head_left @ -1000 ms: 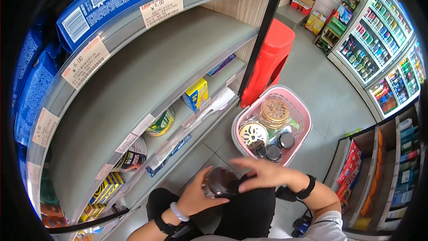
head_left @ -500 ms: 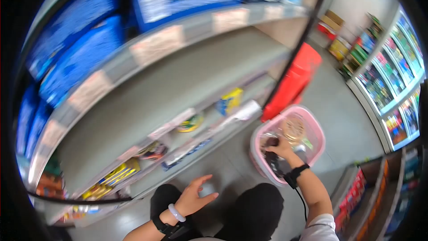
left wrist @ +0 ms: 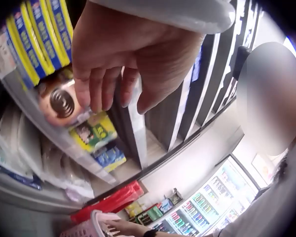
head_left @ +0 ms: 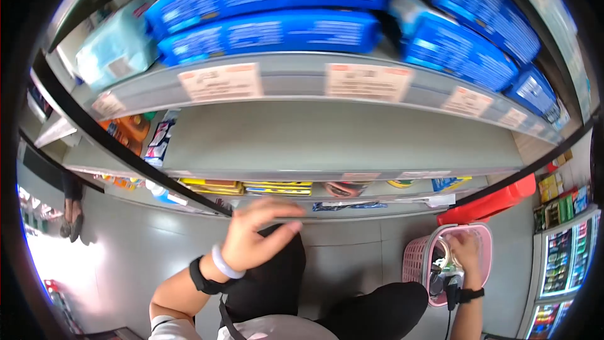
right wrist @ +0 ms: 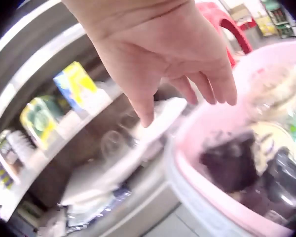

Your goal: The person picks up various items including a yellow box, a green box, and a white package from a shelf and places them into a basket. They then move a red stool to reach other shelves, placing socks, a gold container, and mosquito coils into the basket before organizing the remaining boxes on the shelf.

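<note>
My right hand (head_left: 464, 250) is over the pink basket (head_left: 414, 259), its fingers loose and holding nothing. The right wrist view shows that hand (right wrist: 172, 54) beside the basket's rim (right wrist: 196, 182). A dark, blurred object (right wrist: 229, 160), a shiny black-topped jar (right wrist: 286, 177) and a cream round piece with cut-outs (right wrist: 272, 140) lie inside the basket. My left hand (head_left: 258, 239) hovers above my knee, in front of the lower shelves. In the left wrist view the left hand (left wrist: 133, 59) hangs with relaxed fingers and grips nothing.
Shelving stands ahead, with blue packs (head_left: 270, 31) above a grey shelf board (head_left: 340, 135) and yellow boxes (head_left: 277, 187) lower down. Behind the basket is a red plastic stool (head_left: 497, 198). A lit drinks fridge (head_left: 563, 261) is far right; another person's feet (head_left: 73, 226) show far left.
My left hand held a dark round jar, with my right hand at it. The right hand then held a dark object in the basket and is now empty. The head view has swung left.
</note>
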A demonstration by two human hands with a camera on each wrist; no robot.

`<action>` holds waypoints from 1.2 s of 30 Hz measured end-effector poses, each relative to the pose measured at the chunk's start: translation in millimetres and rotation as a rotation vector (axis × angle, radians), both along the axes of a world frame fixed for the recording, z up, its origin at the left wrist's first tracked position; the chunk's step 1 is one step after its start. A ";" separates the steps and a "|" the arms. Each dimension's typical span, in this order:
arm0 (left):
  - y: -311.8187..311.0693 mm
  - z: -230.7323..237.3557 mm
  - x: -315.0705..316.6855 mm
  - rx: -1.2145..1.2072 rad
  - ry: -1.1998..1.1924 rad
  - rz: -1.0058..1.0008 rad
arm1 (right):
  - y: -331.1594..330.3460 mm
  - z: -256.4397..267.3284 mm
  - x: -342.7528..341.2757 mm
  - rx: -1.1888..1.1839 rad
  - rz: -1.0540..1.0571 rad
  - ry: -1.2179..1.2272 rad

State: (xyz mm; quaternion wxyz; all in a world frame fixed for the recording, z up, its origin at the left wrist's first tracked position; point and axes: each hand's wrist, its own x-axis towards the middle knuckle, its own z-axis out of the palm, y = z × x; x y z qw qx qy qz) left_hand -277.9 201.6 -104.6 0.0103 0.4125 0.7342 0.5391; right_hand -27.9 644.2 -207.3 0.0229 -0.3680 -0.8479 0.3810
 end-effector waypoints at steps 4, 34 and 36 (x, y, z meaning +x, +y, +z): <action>-42.1 23.5 -34.2 0.049 0.122 0.290 | -106.6 134.0 -74.9 -0.183 0.222 0.203; -90.6 -7.4 -84.2 -0.256 0.481 0.604 | -416.3 203.5 -425.8 0.117 0.913 0.355; -90.7 -7.8 -83.9 -0.250 0.464 0.596 | -408.3 202.9 -424.6 0.111 0.914 0.354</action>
